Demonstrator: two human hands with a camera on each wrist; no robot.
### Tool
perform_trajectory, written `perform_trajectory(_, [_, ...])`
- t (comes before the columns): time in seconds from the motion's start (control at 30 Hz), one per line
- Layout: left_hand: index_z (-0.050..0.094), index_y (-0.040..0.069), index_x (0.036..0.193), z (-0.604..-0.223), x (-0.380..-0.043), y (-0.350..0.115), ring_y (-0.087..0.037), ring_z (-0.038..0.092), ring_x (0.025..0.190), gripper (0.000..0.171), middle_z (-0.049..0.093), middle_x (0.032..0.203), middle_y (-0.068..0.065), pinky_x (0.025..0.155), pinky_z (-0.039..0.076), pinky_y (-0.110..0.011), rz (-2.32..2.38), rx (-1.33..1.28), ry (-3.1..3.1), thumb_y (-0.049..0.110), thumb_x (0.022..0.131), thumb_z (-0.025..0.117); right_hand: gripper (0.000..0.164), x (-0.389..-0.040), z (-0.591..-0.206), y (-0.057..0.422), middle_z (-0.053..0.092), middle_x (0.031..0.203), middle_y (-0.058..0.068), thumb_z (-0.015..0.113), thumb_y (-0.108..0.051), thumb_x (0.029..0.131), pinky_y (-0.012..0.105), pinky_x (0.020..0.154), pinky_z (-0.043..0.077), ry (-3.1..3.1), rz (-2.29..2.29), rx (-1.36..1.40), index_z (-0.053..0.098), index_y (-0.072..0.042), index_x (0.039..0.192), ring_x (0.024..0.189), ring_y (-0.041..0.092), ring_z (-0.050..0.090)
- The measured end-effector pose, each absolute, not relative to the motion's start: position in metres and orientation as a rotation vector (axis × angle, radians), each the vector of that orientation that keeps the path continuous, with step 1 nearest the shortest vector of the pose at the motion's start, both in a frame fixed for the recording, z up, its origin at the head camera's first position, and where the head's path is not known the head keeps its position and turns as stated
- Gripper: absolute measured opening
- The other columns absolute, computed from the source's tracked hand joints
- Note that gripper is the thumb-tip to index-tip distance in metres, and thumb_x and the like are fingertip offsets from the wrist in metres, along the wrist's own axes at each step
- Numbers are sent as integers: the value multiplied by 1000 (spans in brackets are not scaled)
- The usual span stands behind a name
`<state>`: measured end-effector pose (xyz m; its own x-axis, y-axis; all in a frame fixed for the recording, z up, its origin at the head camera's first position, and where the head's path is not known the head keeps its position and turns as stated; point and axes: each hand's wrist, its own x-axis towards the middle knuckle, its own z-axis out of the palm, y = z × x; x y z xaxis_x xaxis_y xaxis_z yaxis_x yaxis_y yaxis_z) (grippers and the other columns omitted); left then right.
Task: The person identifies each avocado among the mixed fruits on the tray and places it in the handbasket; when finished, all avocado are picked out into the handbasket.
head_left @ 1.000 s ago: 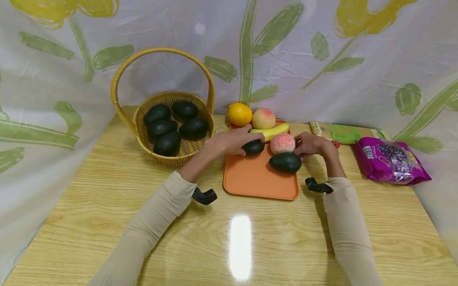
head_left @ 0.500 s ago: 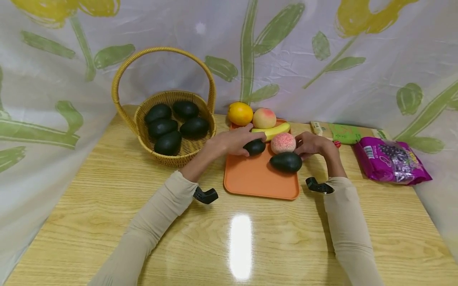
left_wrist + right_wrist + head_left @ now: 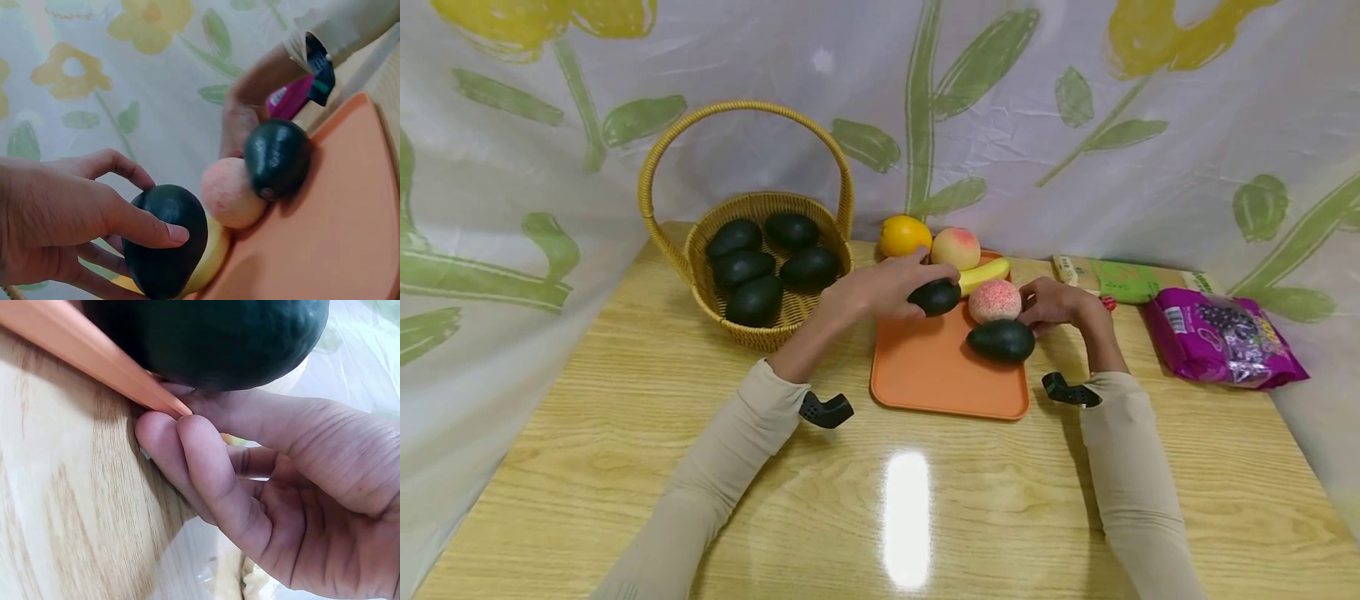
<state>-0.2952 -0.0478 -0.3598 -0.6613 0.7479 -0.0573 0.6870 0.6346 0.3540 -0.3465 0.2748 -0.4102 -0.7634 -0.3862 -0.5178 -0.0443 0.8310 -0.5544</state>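
Note:
My left hand (image 3: 891, 287) grips a dark avocado (image 3: 165, 240) between thumb and fingers, over the left side of the orange tray (image 3: 947, 379). My right hand (image 3: 1052, 304) is at the tray's right edge; the right wrist view has its thumb and fingers pinching the rim. A second avocado (image 3: 1002, 342) lies on the tray near that hand, touching a speckled pink peach (image 3: 995, 301). Behind them is a banana (image 3: 985, 277), partly hidden by my left hand. Another peach (image 3: 956, 248) and a yellow-orange fruit (image 3: 905, 237) sit at the tray's far end.
A wicker basket (image 3: 767, 337) with a tall handle stands left of the tray, several avocados (image 3: 755, 301) inside. To the right lie a purple package (image 3: 1225, 337) and a flat green-and-brown packet (image 3: 1127, 280). A flowered cloth (image 3: 985, 150) hangs behind the wooden table (image 3: 790, 517).
My left hand has raised the avocado slightly and shifted it toward the back, showing more of it. My right hand stays at the tray's edge.

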Motion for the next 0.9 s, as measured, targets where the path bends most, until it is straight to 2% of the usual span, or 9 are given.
perform_trajectory(0.17, [45, 27, 154, -350, -292, -54, -31, 62, 109, 62, 44, 145, -21, 99, 57, -43, 480, 1186, 2700, 16, 99, 72, 39, -345, -408, 274, 63, 104, 11, 69, -12, 92, 21, 66, 55, 2362, -684, -344, 61, 8, 125, 76, 9, 60])
perform_trajectory(0.53, [47, 23, 154, -326, -282, -67, -31, 62, 95, 63, 50, 131, -18, 89, 57, -40, 487, 1233, 2769, 20, 98, 75, 45, -344, -403, 278, 65, 110, 15, 71, -14, 92, 22, 67, 58, 2353, -684, -331, 59, 9, 129, 79, 10, 62])
perform_trajectory(0.9, [45, 27, 155, -304, -274, -102, -36, 57, 130, 65, 40, 155, -21, 108, 52, -52, 554, 1044, 2802, 25, 98, 75, 46, -345, -409, 275, 66, 113, 18, 71, -14, 91, 23, 67, 59, 2363, -687, -320, 59, 10, 129, 76, 8, 63])
